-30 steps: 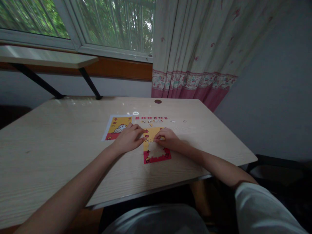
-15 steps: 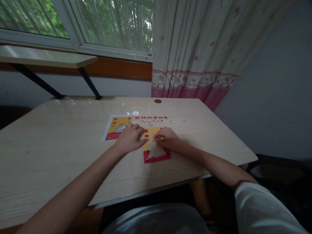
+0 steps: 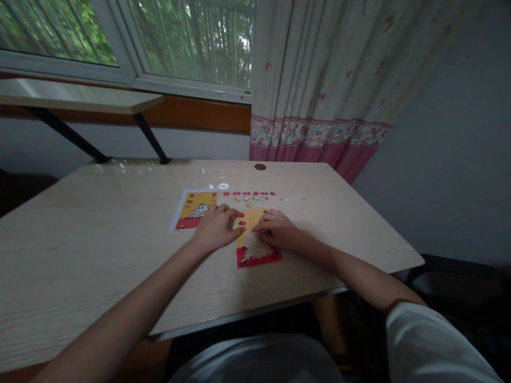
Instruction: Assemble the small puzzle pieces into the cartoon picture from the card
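A partly assembled jigsaw puzzle (image 3: pixel 261 260) lies flat on the desk, yellow above and red below, with bare desk showing inside its frame. My left hand (image 3: pixel 216 229) rests at the puzzle's left edge, thumb and fingers apart, holding nothing. At the inner edge of the yellow part, my right hand (image 3: pixel 277 230) pinches what looks like a small puzzle piece, mostly hidden by the fingers. Beyond the puzzle are a row of red puzzle pieces (image 3: pixel 246 193) and several pale pieces (image 3: pixel 261 200). The printed picture sheet (image 3: pixel 187 213) with a white cat lies partly behind my left hand.
The wooden desk (image 3: pixel 120 239) ends in a front edge close to my body. A raised shelf (image 3: pixel 91 98) on dark brackets stands at the back left. A round brown disc (image 3: pixel 260 167) is near the back edge, in front of a curtain (image 3: pixel 315 130).
The whole view has shifted very slightly. My right fingertips stay at the puzzle's inner edge with only a small movement; my left hand keeps its place at the left edge.
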Action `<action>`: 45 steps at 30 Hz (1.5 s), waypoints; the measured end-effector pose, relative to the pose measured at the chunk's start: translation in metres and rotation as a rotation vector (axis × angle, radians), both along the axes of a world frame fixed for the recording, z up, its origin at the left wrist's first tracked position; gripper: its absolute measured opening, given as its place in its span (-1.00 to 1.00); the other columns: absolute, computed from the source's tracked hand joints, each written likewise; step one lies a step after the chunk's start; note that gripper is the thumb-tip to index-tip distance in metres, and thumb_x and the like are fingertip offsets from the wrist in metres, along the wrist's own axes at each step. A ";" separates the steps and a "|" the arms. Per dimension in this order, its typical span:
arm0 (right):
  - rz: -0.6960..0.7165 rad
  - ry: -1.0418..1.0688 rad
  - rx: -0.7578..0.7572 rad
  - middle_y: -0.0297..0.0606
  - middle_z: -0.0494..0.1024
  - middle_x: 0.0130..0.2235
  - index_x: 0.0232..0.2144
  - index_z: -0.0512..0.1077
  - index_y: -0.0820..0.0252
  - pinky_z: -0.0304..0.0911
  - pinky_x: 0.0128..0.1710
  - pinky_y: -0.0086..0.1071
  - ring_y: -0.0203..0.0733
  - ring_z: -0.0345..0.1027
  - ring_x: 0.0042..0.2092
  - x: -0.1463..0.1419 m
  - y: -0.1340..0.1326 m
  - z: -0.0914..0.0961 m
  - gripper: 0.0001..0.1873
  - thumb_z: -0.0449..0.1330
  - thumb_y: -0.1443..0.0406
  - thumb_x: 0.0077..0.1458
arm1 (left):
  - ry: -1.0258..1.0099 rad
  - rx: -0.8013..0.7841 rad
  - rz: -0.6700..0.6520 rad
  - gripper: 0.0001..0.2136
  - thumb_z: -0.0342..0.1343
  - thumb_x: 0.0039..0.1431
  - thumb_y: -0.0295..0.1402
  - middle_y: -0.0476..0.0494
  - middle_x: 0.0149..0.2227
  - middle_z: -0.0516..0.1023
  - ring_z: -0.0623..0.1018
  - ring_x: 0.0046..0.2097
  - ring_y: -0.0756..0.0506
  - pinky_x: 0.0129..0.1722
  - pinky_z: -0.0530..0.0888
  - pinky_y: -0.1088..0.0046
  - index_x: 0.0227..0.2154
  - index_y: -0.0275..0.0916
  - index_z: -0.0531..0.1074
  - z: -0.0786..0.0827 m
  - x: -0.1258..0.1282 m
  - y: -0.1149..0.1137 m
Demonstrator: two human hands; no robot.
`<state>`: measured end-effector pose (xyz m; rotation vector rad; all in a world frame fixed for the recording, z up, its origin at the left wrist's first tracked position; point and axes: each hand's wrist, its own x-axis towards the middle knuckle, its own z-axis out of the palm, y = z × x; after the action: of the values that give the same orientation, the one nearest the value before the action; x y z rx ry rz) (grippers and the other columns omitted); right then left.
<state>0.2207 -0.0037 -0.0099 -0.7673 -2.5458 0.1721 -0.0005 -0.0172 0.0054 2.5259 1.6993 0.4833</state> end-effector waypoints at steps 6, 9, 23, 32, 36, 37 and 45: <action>0.034 0.096 -0.143 -0.24 0.53 -0.29 -0.32 0.52 0.15 0.19 -0.13 -0.34 -0.26 0.34 -0.20 0.015 0.014 0.006 -0.86 0.15 0.30 0.11 | 0.034 0.027 -0.046 -0.62 0.04 0.08 -0.13 -0.24 -0.18 0.45 0.37 -0.12 -0.27 -0.11 0.31 0.15 -0.11 -0.22 0.44 0.006 -0.006 0.002; -0.009 0.071 -0.169 -0.22 0.55 -0.30 -0.32 0.52 0.18 0.21 -0.14 -0.32 -0.24 0.36 -0.21 0.030 0.024 0.012 -0.83 0.12 0.29 0.13 | 0.038 0.053 -0.037 -0.66 0.02 0.08 -0.17 -0.24 -0.18 0.45 0.36 -0.11 -0.26 -0.09 0.29 0.15 -0.14 -0.22 0.46 0.016 -0.030 0.010; -0.099 -0.141 -0.245 -0.13 0.43 -0.15 0.03 0.36 0.18 0.23 -0.06 -0.28 -0.17 0.33 -0.12 0.055 0.033 0.008 -0.58 0.16 0.25 0.10 | 0.052 0.078 0.046 -0.60 -0.18 0.19 -0.15 -0.23 -0.18 0.46 0.39 -0.09 -0.20 -0.04 0.25 0.17 -0.10 -0.19 0.46 -0.010 -0.153 0.010; -0.061 -0.139 -0.277 -0.13 0.40 -0.09 0.10 0.29 0.11 0.24 -0.05 -0.25 -0.12 0.32 -0.09 0.053 0.027 0.012 -0.39 0.23 0.08 0.01 | 0.103 0.069 0.046 -0.61 -0.17 0.19 -0.14 -0.23 -0.14 0.47 0.37 -0.06 -0.21 -0.02 0.23 0.18 -0.13 -0.20 0.46 -0.017 -0.159 0.010; -0.054 -0.141 -0.305 -0.15 0.38 -0.08 0.13 0.25 0.07 0.24 -0.06 -0.25 -0.13 0.32 -0.08 0.053 0.026 0.014 -0.37 0.23 0.07 0.01 | 0.109 0.068 0.045 -0.60 -0.17 0.20 -0.13 -0.25 -0.14 0.46 0.37 -0.04 -0.22 -0.02 0.23 0.17 -0.13 -0.22 0.46 -0.018 -0.161 0.011; -0.048 -0.145 -0.311 -0.15 0.38 -0.09 0.12 0.26 0.07 0.24 -0.05 -0.25 -0.13 0.32 -0.09 0.052 0.025 0.014 -0.37 0.22 0.07 0.01 | 0.107 0.067 0.048 -0.60 -0.17 0.19 -0.13 -0.25 -0.14 0.46 0.38 -0.04 -0.22 -0.01 0.23 0.17 -0.13 -0.21 0.46 -0.018 -0.161 0.011; -0.044 -0.153 -0.328 -0.14 0.38 -0.07 0.10 0.28 0.09 0.23 -0.02 -0.24 -0.13 0.31 -0.07 0.051 0.024 0.019 -0.38 0.25 0.09 0.00 | 0.079 0.061 0.037 -0.62 -0.14 0.17 -0.14 -0.24 -0.17 0.50 0.41 -0.08 -0.21 -0.04 0.24 0.17 -0.16 -0.19 0.48 -0.013 -0.157 0.011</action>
<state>0.2717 0.0198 0.0088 -0.9918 -2.6761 0.5468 -0.1579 -0.0065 -0.0074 2.5929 1.7880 0.4505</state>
